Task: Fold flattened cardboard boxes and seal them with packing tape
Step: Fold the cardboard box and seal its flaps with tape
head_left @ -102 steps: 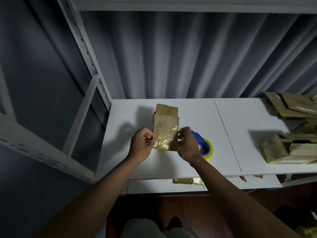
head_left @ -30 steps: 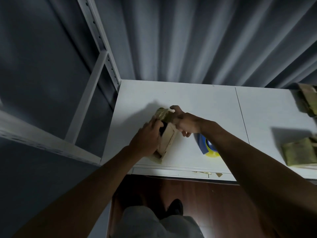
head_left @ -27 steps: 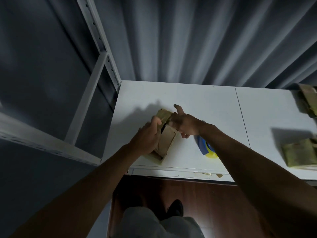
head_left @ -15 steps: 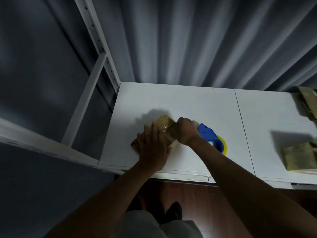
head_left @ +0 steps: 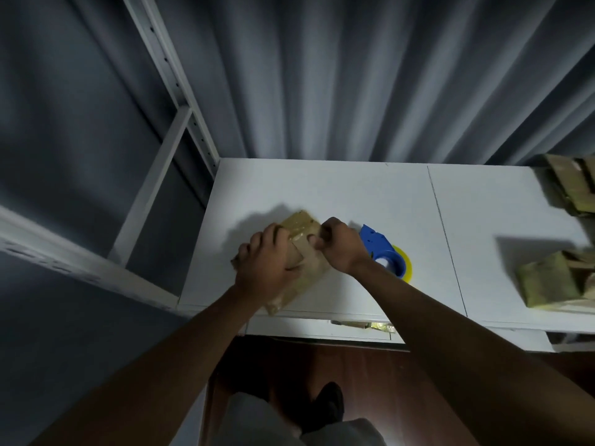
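A small brown cardboard box (head_left: 299,225) with glossy tape on it lies tilted on the white table (head_left: 322,188), near the front left corner. My left hand (head_left: 269,263) lies over the box's middle, fingers spread and pressing down on it. My right hand (head_left: 338,247) grips the box's right edge, fingers curled round a flap. Just right of that hand sits a blue tape dispenser (head_left: 378,249) with a yellow roll (head_left: 405,268).
More cardboard boxes lie at the right: a pile at the far right edge (head_left: 573,185) and another near the front (head_left: 547,278). A white shelf upright (head_left: 167,82) rises at the left. Grey curtain hangs behind the table. Scraps show under the table's front edge (head_left: 363,324).
The box went from held upright to lying on the table. My left hand shifted onto its top and presses it; my right hand moved to the right edge flap.
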